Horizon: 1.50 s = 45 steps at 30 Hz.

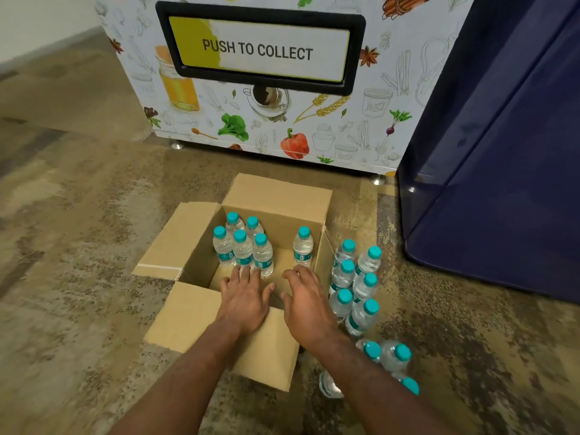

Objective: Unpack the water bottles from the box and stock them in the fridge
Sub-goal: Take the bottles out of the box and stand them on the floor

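Cardboard box [276, 205] sits open on the floor, with six water bottles standing inside it: a bunch of five bottles [243, 248] at the left and a lone bottle [303, 246] at the right. The floor bottles [356, 285] stand packed close together just beside the box's right wall.

Those are what could go wrong, I think. The right arm passes right next to them, and one bump could knock them over like a row of blocks. The bunch in the box could fall too if fingers push it instead of grabbing.

Both hands reach down into the box, palms down. The left hand [243, 301] has its fingers spread near the bunch; I cannot tell if it touches. The right hand [306, 306] is loosely open, close to the lone bottle. Neither hand holds anything. The dark blue cabinet [502, 183] at the right may be the fridge.
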Motion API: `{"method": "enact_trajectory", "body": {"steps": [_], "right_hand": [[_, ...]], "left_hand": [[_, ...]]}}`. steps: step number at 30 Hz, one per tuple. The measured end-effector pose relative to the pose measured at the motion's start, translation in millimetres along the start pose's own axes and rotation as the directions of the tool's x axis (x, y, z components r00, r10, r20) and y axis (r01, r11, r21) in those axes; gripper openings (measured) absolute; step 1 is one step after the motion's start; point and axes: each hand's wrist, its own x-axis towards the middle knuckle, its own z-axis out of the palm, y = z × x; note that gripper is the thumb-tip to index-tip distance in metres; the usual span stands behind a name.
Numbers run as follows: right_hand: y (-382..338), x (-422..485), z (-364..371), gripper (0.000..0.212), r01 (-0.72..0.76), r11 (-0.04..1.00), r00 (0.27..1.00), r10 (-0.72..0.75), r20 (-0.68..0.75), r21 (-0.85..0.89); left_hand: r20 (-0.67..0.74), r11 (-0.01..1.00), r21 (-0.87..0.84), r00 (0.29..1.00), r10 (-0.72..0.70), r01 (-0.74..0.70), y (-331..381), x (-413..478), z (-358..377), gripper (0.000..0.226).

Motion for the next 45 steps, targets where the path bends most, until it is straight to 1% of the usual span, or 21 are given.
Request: {"method": "enact_trajectory", "body": {"steps": [3,5,9,12,15,19,23,27,30,34,37,41,44,45], "right_hand": [[-13,-9,-37,0.042,-0.027,0.999,1.000,0.026,0.009,0.033],[-24,-12,-65,0.041,-0.063,0.996,0.998,0.063,0.014,0.067],[-52,-13,-117,0.042,-0.132,0.986,0.991,0.128,0.046,0.104],[-71,-6,-142,0.045,-0.156,0.981,0.987,0.151,0.048,0.117],[-74,9,-140,0.045,-0.150,0.984,0.989,0.149,0.022,0.097],[-59,34,-105,0.045,-0.185,0.981,0.983,0.183,0.035,0.057],[-35,65,-61,0.046,-0.214,0.977,0.977,0.214,0.022,0.007],[-17,97,-23,0.055,-0.282,0.959,0.959,0.283,0.034,-0.011],[-9,113,-4,0.057,-0.295,0.954,0.954,0.297,0.036,-0.041],[4,127,10,0.065,-0.307,0.948,0.948,0.313,0.062,-0.088],[14,137,15,0.066,-0.328,0.938,0.940,0.336,0.060,-0.109],[21,144,16,0.052,-0.314,0.937,0.949,0.315,-0.016,-0.153],[20,144,15,0.027,-0.285,0.936,0.959,0.276,-0.072,-0.207],[19,142,14,0.022,-0.281,0.936,0.960,0.270,-0.079,-0.212]], "left_hand": [[-0.129,0.979,-0.203,0.990,-0.048,0.021,21,-22,-24,0.058],[-0.172,0.958,-0.284,0.981,-0.089,0.037,35,-44,-49,0.052],[-0.163,0.951,-0.303,0.980,-0.112,0.058,45,-82,-111,0.046],[-0.159,0.938,-0.332,0.974,-0.161,0.101,46,-85,-147,0.045],[-0.149,0.905,-0.412,0.971,-0.187,0.111,45,-70,-155,0.048],[-0.117,0.860,-0.504,0.981,-0.154,0.074,37,-37,-129,0.049],[-0.063,0.872,-0.488,0.995,-0.072,0.032,23,10,-97,0.058],[-0.002,0.898,-0.439,0.999,-0.033,0.029,5,48,-75,0.063],[0.043,0.904,-0.427,0.999,-0.018,0.035,-3,70,-63,0.065],[0.055,0.916,-0.401,0.998,0.005,0.018,-7,90,-51,0.063],[0.042,0.926,-0.376,0.998,0.041,-0.022,-7,101,-48,0.057],[0.042,0.943,-0.322,0.994,0.104,-0.085,-11,112,-45,0.051],[0.049,0.950,-0.300,0.993,0.111,-0.092,-3,112,-45,0.047],[0.043,0.950,-0.301,0.994,0.104,-0.087,1,111,-45,0.045]]}}
